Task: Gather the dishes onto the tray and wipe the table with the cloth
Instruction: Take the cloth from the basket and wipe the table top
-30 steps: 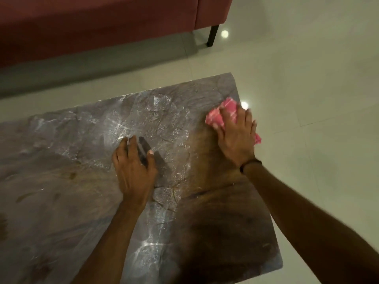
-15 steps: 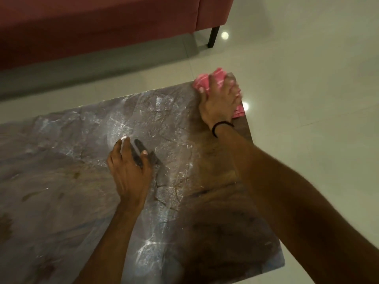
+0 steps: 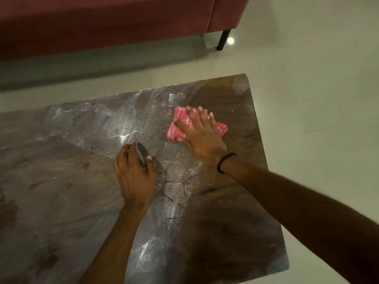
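On the table [image 3: 235, 201], right hand [image 3: 203, 138] presses cloth [image 3: 181, 128] flat.

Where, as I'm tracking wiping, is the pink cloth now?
In the head view, the pink cloth lies at the far right of the table under the right hand, beyond the left hand.

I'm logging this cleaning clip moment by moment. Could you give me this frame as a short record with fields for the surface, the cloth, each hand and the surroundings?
surface: marble-patterned tabletop, glossy with light streaks
cloth: pink checked cloth, bunched, on the tabletop's far right part
right hand: flat on the cloth, fingers spread, pressing it down
left hand: resting on the tabletop, holding nothing
wrist: black band on the right wrist
surroundings: red sofa beyond the table; pale tiled floor
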